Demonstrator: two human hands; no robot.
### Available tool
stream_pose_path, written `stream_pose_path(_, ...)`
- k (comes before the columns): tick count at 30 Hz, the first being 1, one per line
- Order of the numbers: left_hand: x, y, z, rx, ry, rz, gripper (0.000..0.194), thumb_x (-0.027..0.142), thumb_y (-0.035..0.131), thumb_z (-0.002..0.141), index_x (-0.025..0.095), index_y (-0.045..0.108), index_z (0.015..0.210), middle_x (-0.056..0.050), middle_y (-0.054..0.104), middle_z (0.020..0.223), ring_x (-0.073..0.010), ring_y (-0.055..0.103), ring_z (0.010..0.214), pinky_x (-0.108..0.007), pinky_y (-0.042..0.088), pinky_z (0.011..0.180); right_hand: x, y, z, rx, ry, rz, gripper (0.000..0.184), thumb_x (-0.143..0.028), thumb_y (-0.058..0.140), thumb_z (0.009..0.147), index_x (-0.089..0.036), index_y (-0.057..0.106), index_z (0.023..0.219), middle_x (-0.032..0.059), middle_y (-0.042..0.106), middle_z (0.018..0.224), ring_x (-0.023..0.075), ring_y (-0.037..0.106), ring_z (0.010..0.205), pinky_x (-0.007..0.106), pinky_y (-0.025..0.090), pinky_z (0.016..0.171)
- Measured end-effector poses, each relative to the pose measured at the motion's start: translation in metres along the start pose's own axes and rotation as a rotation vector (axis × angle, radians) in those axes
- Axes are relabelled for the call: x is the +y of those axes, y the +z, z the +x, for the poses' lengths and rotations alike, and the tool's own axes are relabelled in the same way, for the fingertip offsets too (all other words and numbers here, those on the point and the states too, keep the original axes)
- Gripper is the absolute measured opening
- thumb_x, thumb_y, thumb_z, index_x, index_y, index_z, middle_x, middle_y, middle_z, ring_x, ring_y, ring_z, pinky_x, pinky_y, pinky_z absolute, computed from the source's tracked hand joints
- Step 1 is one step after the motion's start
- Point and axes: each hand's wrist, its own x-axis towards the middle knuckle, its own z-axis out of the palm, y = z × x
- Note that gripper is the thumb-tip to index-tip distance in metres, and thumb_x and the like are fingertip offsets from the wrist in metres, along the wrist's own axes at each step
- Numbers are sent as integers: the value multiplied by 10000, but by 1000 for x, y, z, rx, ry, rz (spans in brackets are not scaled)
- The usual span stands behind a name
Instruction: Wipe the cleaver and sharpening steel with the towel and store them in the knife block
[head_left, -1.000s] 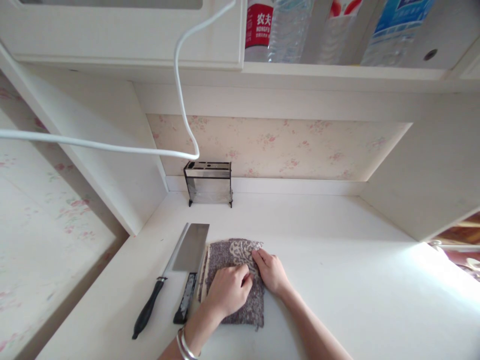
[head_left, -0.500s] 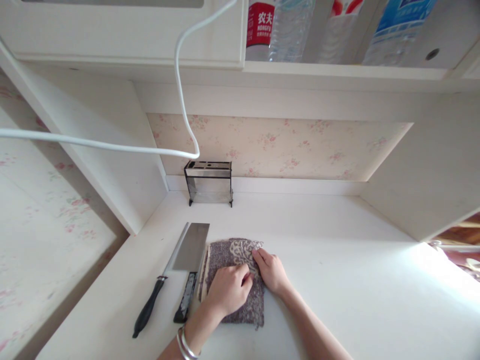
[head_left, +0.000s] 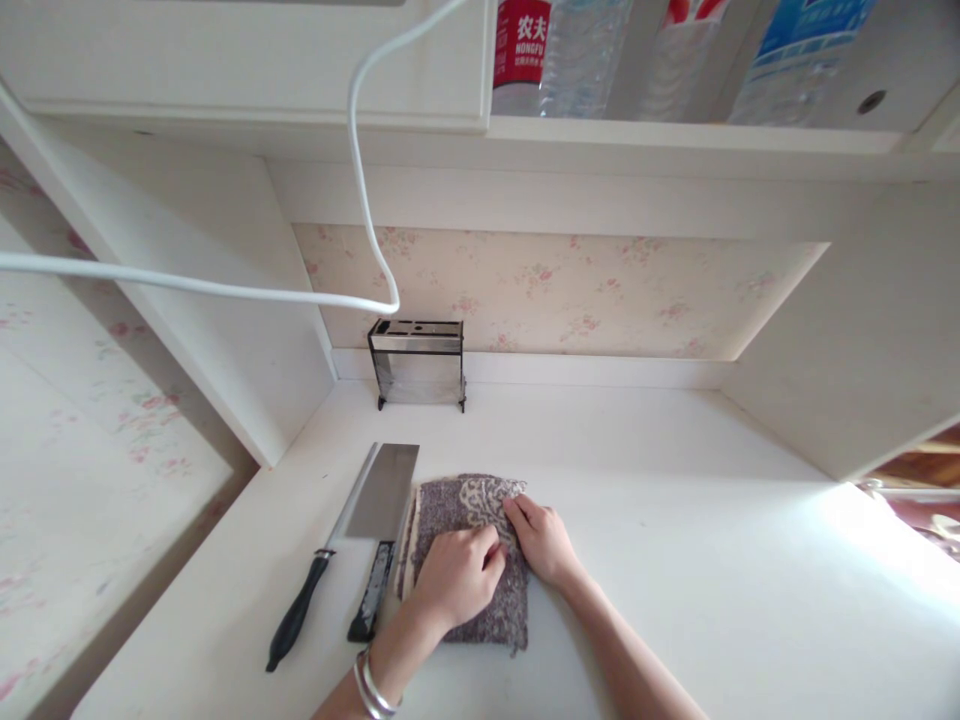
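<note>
A folded grey-purple cloth with a cream patterned patch lies flat on the white counter. My left hand, with bangles at the wrist, rests on its middle with the fingers curled onto the fabric. My right hand sits at the cloth's right edge, fingers pressed together on the patterned fold. The fingertips of both hands meet near the patch. Just left of the cloth lie a cleaver with a dark handle and a slim knife with a black handle.
An empty clear knife block stands against the floral back wall. A white cable loops down from above. Water bottles stand on the shelf overhead. A cabinet side wall bounds the counter on the left.
</note>
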Motion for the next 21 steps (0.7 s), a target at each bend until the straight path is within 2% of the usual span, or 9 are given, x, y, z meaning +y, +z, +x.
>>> stream_pose_path(9, 0, 0, 0, 1, 3, 2, 218, 283, 394, 924, 221, 490, 738, 16, 646, 682, -149, 601, 611, -265, 294, 561, -2, 0, -1, 7, -12, -24, 392, -467, 353, 938, -220, 459, 652, -18, 544, 581, 138, 501, 555, 234, 291, 554)
stream_pose_path(21, 1, 0, 1, 0, -9, -18, 218, 286, 402, 923, 221, 490, 735, 17, 642, 677, -141, 592, 604, -258, 316, 573, 0, 0, 0, 3, -1, 17, 399, -471, 331, 945, -225, 465, 661, -7, 575, 607, 150, 522, 585, 235, 312, 578)
